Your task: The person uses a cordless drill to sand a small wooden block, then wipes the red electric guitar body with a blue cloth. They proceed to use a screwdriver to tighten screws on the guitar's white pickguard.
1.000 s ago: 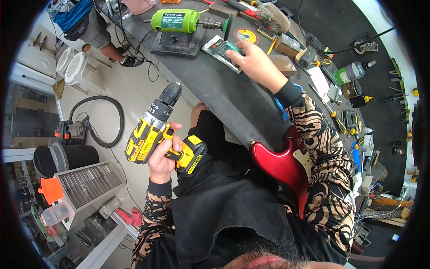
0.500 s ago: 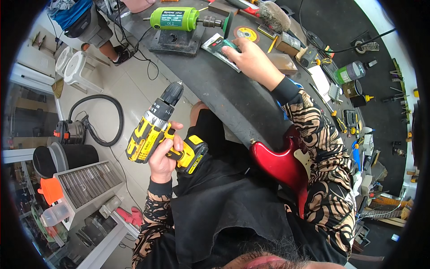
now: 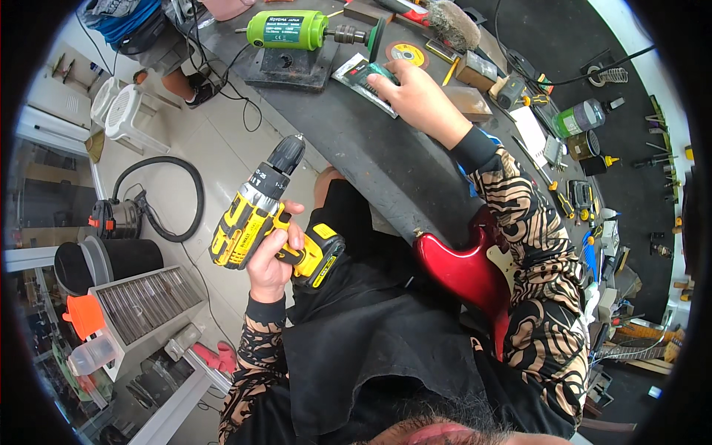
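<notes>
My left hand grips a yellow-and-black cordless drill, its chuck angled upward. My right hand reaches over the dark workbench, fingers curled on a small blister package with green contents, beside a green bench grinder on a dark metal base. A glossy red guitar body with a cream plate rests against the bench edge near my lap, partly hidden by my right sleeve.
Tools, blocks, a cutting disc and bottles crowd the bench's right and back. Left are a person's legs, white chairs, a vacuum, cables and a metal rack.
My right hand and the package under it have shifted very slightly up and left. My left hand holds the drill in nearly the same place. The person at top left has moved a little.
</notes>
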A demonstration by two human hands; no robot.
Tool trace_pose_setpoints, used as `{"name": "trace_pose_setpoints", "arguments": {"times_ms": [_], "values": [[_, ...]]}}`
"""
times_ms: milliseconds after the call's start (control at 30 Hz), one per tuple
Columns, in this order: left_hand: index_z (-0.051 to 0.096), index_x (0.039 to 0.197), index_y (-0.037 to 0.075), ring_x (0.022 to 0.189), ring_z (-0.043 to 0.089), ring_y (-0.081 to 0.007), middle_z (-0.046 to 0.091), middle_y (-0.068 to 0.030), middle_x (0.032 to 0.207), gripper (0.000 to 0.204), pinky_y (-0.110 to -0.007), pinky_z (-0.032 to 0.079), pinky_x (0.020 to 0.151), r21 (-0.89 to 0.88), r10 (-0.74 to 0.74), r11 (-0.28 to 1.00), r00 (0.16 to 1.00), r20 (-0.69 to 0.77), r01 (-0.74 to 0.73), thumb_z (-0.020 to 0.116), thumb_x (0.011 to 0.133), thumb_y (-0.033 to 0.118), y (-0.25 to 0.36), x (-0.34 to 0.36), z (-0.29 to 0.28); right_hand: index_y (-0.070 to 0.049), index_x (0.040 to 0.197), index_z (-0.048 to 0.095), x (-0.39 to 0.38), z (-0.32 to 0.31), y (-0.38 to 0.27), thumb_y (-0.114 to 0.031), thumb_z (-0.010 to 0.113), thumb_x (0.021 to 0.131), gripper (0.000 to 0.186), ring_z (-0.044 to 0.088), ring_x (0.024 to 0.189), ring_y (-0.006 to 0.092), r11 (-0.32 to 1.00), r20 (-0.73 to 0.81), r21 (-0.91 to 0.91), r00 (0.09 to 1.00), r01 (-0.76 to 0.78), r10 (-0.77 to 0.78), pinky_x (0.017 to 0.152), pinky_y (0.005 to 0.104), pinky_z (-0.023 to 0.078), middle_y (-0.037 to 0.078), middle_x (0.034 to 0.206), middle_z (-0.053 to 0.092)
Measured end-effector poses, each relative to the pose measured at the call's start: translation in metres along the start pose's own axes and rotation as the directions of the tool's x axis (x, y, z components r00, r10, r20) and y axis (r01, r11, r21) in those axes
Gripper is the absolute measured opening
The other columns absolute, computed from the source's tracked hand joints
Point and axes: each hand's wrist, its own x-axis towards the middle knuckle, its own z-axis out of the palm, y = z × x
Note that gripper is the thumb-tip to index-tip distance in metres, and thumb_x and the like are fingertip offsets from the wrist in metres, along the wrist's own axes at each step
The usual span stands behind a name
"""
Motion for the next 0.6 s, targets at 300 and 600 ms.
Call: {"name": "trace_pose_setpoints", "arguments": {"times_ms": [300,600], "values": [[0.055,0.147,-0.001,0.08,0.066,-0.0153,0.069,-0.0231,0.133,0.05,-0.032,0.057,0.08,-0.002,-0.006,1.0,1.0,-0.004,0.006,0.064,0.098,0.009,-0.0013,-0.0008,-0.001,0.014,0.12,0.069,0.0008,-0.003,0.0022,-0.039,0.071,0.104,0.056,0.074,0.1,0.0431,0.999,0.014,0.035,1.0,-0.004,0.003,0.092,0.0462,0.057,0.033,0.1,0.074],[0.055,0.146,-0.001,0.08,0.066,-0.0156,0.069,-0.024,0.132,0.051,-0.032,0.057,0.079,-0.004,0.003,1.0,1.0,-0.003,-0.003,0.066,0.098,0.01,-0.0011,0.0006,0.0003,0.015,0.121,0.068,-0.0004,-0.0014,0.0047,-0.039,0.071,0.103,0.057,0.075,0.102,0.0424,1.0,0.022,0.026,1.0,0.003,-0.003,0.093,0.046,0.056,0.033,0.103,0.074]]}}
